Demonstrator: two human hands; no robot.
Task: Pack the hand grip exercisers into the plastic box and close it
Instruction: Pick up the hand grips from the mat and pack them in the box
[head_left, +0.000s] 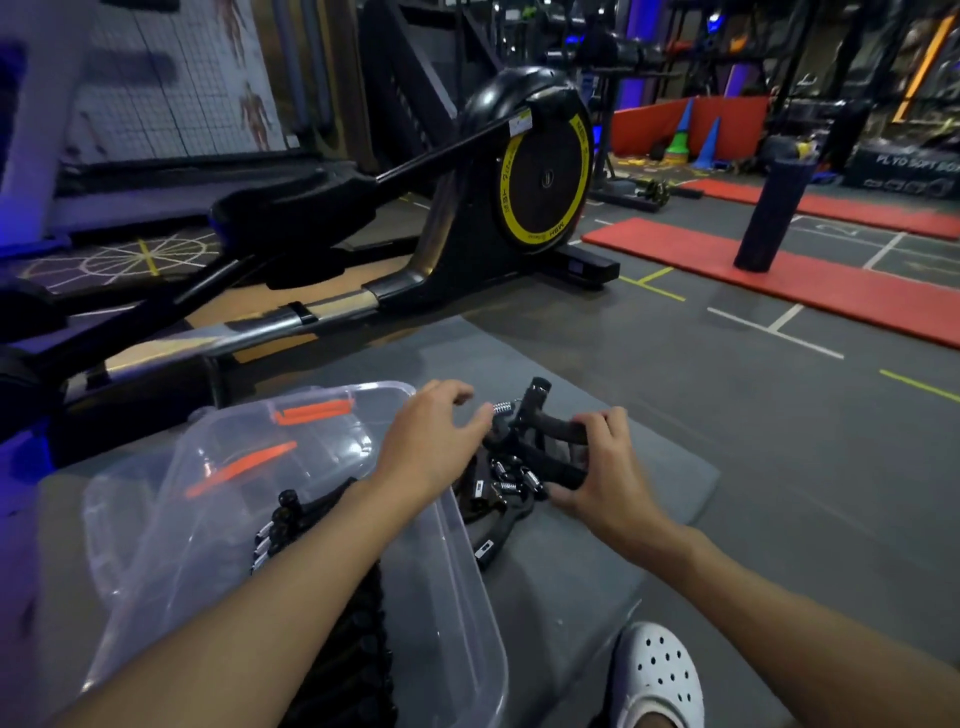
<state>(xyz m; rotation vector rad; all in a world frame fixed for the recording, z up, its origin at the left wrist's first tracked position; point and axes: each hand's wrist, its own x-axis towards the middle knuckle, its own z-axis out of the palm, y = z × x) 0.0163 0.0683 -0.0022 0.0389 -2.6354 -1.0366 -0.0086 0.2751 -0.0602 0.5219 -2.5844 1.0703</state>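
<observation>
Seems rigid, light: we take the handles.
Right hand (602, 467) grips the hand grip exerciser (535, 415); left hand (431, 441), fingers spread, at its nine o'clock.

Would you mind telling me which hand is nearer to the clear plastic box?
Left. The left hand hovers at the right rim of the plastic box; the right hand is further right, gripping a hand grip exerciser.
</observation>
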